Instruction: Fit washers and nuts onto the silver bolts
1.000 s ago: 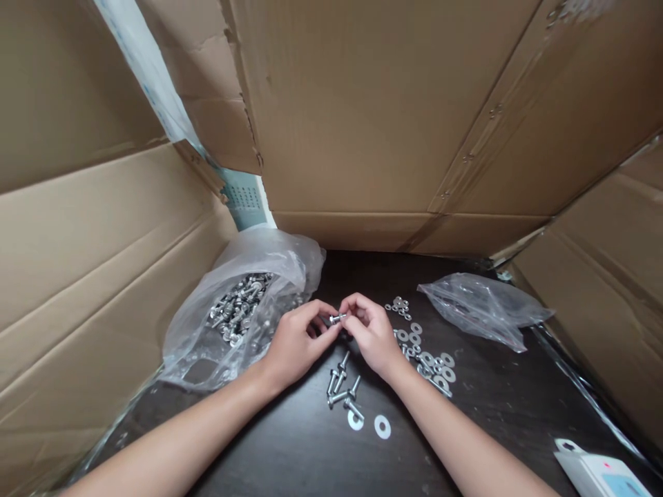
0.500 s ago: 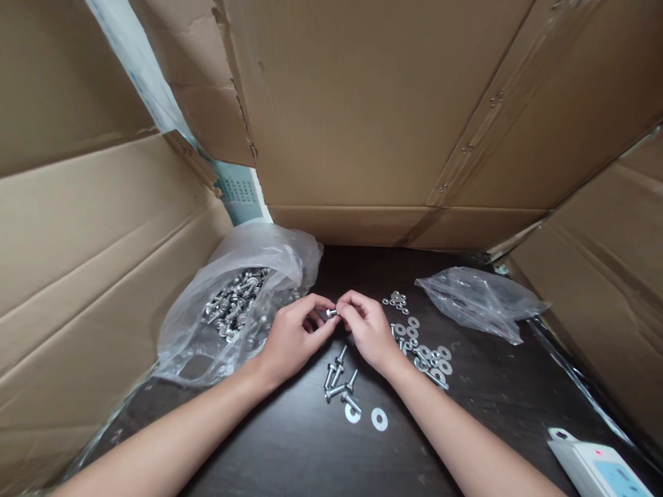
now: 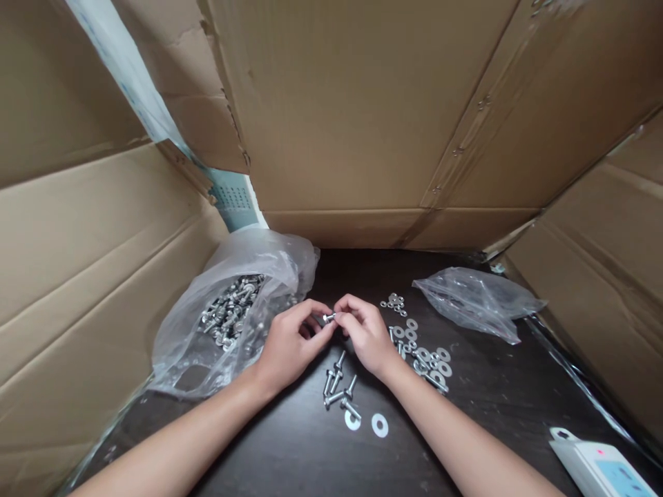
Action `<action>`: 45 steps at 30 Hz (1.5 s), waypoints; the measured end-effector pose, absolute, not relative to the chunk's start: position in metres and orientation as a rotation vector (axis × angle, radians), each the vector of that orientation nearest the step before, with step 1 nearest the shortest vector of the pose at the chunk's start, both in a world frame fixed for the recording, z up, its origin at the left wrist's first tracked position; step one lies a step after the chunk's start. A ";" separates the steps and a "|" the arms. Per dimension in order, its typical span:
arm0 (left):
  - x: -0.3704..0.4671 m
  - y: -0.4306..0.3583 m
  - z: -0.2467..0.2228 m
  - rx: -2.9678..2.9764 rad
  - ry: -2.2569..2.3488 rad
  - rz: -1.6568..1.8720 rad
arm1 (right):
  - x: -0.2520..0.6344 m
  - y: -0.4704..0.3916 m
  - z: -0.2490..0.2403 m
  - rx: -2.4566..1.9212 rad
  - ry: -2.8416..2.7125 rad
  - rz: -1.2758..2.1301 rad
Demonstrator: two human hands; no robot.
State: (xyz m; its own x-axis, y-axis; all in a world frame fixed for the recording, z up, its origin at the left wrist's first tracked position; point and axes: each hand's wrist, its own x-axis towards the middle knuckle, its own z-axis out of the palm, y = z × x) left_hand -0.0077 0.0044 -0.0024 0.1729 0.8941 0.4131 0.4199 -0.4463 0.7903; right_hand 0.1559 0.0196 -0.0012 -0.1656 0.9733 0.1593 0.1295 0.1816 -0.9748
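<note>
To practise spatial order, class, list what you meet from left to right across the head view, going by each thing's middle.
Plastic bag of bolts → left hand → held bolt → right hand → scattered washer pile → flat clear bag → white device with blue panel.

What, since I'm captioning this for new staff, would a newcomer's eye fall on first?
Probably the left hand and right hand, meeting near the middle with a small metal bolt at their fingertips. Next might come the translucent plastic bag at left, with many metal fasteners inside. The white device with a red light stands out at bottom right.
</note>
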 end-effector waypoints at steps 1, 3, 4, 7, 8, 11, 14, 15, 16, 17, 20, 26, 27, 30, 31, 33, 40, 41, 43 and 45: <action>-0.008 0.004 -0.002 1.953 1.235 1.230 | 0.156 0.020 -0.002 -1.107 -1.516 1.113; -0.008 0.004 -0.002 1.963 1.234 1.234 | 0.156 0.020 -0.002 -1.110 -1.529 1.107; -0.008 0.003 -0.002 1.967 1.233 1.235 | 0.156 0.020 -0.002 -1.111 -1.532 1.106; -0.008 0.003 -0.001 1.966 1.235 1.232 | 0.156 0.020 -0.002 -1.111 -1.537 1.104; -0.008 0.004 -0.001 1.966 1.235 1.232 | 0.156 0.020 -0.002 -1.109 -1.538 1.104; -0.009 0.004 -0.001 1.976 1.224 1.228 | 0.156 0.019 -0.002 -1.098 -1.538 1.103; -0.009 0.004 0.000 1.991 1.212 1.229 | 0.156 0.019 -0.001 -1.091 -1.533 1.102; -0.009 0.004 0.000 1.995 1.213 1.227 | 0.156 0.019 -0.001 -1.090 -1.532 1.102; -0.009 0.004 0.000 1.998 1.215 1.226 | 0.156 0.019 0.000 -1.090 -1.533 1.103; -0.009 0.004 0.000 2.001 1.217 1.225 | 0.156 0.018 0.000 -1.090 -1.534 1.103; -0.009 0.003 0.000 2.026 1.205 1.229 | 0.157 0.018 0.001 -1.090 -1.544 1.101; -0.008 0.002 0.002 2.043 1.178 1.242 | 0.157 0.018 0.000 -1.080 -1.531 1.114; -0.008 0.002 0.003 2.039 1.181 1.245 | 0.158 0.019 0.000 -1.080 -1.530 1.114; -0.008 0.002 0.003 2.028 1.188 1.239 | 0.158 0.019 0.000 -1.075 -1.528 1.117; -0.007 0.002 0.003 2.023 1.193 1.235 | 0.158 0.019 0.000 -1.074 -1.526 1.122; -0.007 0.002 0.002 2.012 1.204 1.230 | 0.158 0.019 0.000 -1.076 -1.525 1.128; -0.008 0.003 0.000 2.003 1.211 1.242 | 0.158 0.019 0.000 -1.075 -1.536 1.115; -0.008 0.003 -0.001 2.004 1.209 1.242 | 0.158 0.019 0.000 -1.076 -1.537 1.114; -0.008 0.003 -0.001 2.007 1.208 1.238 | 0.158 0.019 -0.001 -1.083 -1.543 1.107; -0.008 0.003 -0.001 2.008 1.208 1.233 | 0.158 0.019 -0.001 -1.092 -1.549 1.101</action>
